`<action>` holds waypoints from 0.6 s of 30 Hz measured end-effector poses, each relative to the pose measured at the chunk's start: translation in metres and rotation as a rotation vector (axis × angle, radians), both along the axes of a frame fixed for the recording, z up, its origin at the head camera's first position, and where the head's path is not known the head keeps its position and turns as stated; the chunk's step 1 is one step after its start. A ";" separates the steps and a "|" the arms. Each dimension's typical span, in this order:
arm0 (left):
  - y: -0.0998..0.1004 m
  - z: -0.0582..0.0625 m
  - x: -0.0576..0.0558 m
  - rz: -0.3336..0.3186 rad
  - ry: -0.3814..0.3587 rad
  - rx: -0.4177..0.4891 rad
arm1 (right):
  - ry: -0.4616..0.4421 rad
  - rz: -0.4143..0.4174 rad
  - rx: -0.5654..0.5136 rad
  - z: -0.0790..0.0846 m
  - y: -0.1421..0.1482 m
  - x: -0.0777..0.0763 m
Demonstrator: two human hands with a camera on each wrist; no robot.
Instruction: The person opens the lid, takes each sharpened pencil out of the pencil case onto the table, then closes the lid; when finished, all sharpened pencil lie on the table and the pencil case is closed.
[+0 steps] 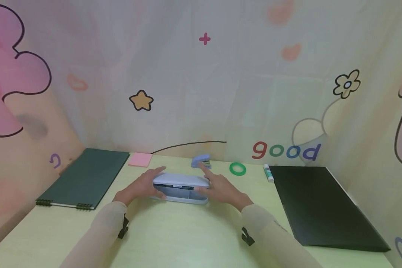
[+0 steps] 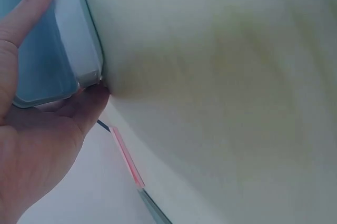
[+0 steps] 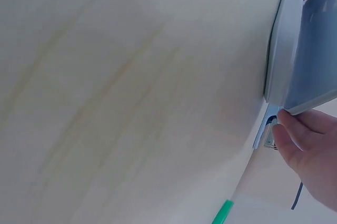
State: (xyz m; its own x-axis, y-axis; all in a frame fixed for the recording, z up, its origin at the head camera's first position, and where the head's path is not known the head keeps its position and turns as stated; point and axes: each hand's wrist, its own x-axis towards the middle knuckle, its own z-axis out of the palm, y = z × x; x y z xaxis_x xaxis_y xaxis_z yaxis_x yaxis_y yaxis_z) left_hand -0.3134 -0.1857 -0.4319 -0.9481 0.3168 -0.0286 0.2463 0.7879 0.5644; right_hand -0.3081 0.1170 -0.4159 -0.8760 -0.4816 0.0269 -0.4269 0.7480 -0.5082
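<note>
A pale blue-white pencil case (image 1: 181, 179) stands on the table in the head view, its lid raised partway and its hollow inside facing me. My left hand (image 1: 143, 186) grips its left end, with the thumb at the lower front and the fingers around the end. In the left wrist view that thumb lies along the case (image 2: 45, 55) and the fingers are partly hidden behind its end. My right hand (image 1: 222, 187) holds the right end, thumb at the front of the lid. The right wrist view shows fingertips of the right hand (image 3: 313, 147) touching the corner of the case (image 3: 318, 50).
Behind the case are a pink sticky-note pad (image 1: 140, 159), a lilac stapler (image 1: 200, 160) and a green tape roll (image 1: 237, 169). A glue stick (image 1: 268, 173) lies beside a black folder (image 1: 325, 208) at right. At left lies a dark green spiral notebook (image 1: 87, 176).
</note>
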 end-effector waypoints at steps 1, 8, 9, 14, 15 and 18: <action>0.000 0.001 0.000 0.007 -0.002 0.005 | -0.009 -0.009 -0.007 0.000 0.000 0.000; -0.002 0.002 0.000 0.048 -0.023 0.037 | -0.064 -0.045 -0.052 0.004 0.002 -0.004; -0.002 0.002 0.000 0.053 -0.025 0.042 | -0.075 -0.053 -0.059 0.005 0.002 -0.005; -0.006 0.002 0.000 0.084 -0.029 0.064 | -0.105 -0.071 -0.088 0.007 0.003 -0.008; -0.007 0.002 0.000 0.086 -0.026 0.067 | -0.108 -0.073 -0.094 0.008 0.003 -0.009; -0.009 0.002 0.000 0.088 -0.021 0.093 | -0.099 -0.074 -0.104 0.008 0.003 -0.010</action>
